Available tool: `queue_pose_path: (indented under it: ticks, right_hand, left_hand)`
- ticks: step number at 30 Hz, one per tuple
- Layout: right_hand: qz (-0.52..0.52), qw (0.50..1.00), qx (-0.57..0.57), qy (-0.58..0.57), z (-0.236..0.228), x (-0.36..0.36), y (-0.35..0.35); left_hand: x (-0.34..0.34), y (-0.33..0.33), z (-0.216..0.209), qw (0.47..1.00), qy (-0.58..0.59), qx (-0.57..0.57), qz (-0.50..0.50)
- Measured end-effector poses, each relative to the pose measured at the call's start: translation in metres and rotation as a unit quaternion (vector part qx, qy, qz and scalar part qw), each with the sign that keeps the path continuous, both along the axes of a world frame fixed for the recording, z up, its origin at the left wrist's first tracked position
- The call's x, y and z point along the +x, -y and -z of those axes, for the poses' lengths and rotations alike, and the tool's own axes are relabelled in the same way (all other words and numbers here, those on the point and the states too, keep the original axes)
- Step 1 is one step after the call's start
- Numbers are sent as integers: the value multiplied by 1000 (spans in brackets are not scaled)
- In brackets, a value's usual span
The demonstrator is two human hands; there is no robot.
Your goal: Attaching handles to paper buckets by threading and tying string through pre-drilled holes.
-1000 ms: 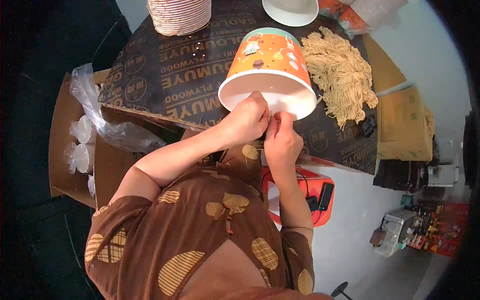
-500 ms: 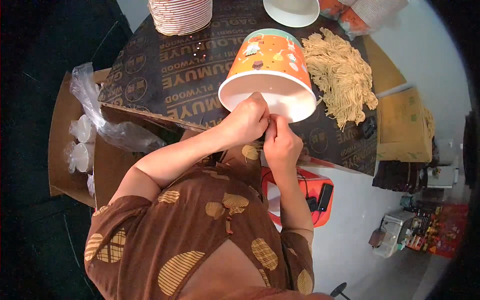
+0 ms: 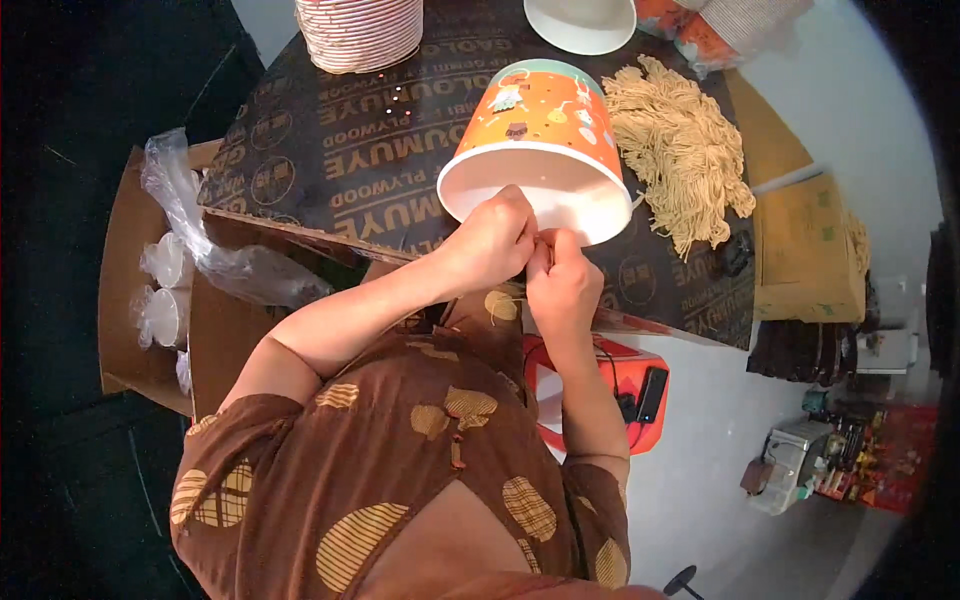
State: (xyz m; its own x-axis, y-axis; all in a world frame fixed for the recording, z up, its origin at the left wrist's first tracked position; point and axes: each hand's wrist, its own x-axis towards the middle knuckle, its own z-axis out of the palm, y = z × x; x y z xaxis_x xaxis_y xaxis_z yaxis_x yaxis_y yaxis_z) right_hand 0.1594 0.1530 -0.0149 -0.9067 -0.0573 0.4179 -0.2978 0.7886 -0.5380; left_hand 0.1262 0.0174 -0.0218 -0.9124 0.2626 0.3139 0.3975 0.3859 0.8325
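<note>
Right hand: had shifted slightly leftward since the earlier frame, toward the left hand; the tub had barely moved.
Left hand: was curled near frame centre, fingertips drawn narrow against the right's. Whatever lay between the fingers was hidden; a held item could not be confirmed for either hand.
Tub: orange, upper centre of the frame, tilted with its mouth toward the lower edge. Both hands overlapped the mouth's lower side.
Rim: appeared unbent where visible. A hard tug there, in judgement, could have creased it.
Table: its near edge passed close under the hands. A slipped pinch could have let the tub roll toward that edge.
Yarn: tan heap just right of the tub, strands loose. A sideways swing of the tub could have snagged them.
Bowl: white, top centre. A backward shove of the tub could have knocked it.
Stack: upper left, well apart; judged low risk.
</note>
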Motion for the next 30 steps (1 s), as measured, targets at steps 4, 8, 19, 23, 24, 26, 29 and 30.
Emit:
queue_pose_path:
  ticks: [4, 8, 19, 23, 24, 26, 29, 30]
  right_hand:
    - [-24, 999, -24, 0, 2, -3, -5]
    - [-37, 999, -35, 15, 2, -6, -8]
    - [-65, 991, -93, 63, -4, -8, -12]
    - [-62, 988, -104, 92, -8, -8, -11]
    - [-60, 988, -108, 93, -7, -8, -11]
    - [-58, 988, -112, 93, -7, -8, -11]
    - [-47, 985, -130, 105, -7, -8, -10]
    - [-46, 985, -125, 107, -6, -8, -10]
  left_hand:
    - [0, 1, -1, 1000, -4, 2, 6]
    - [0, 2, -1, 1000, -5, 1, 6]
    - [7, 3, -11, 999, 27, 31, -2]
    - [10, 6, -8, 1000, 9, 30, 0]
    - [12, 6, -10, 999, 11, 33, 2]
    - [12, 6, -12, 999, 13, 37, 3]
    - [12, 6, -10, 999, 13, 27, 14]
    - [12, 6, -10, 1000, 8, 26, 14]
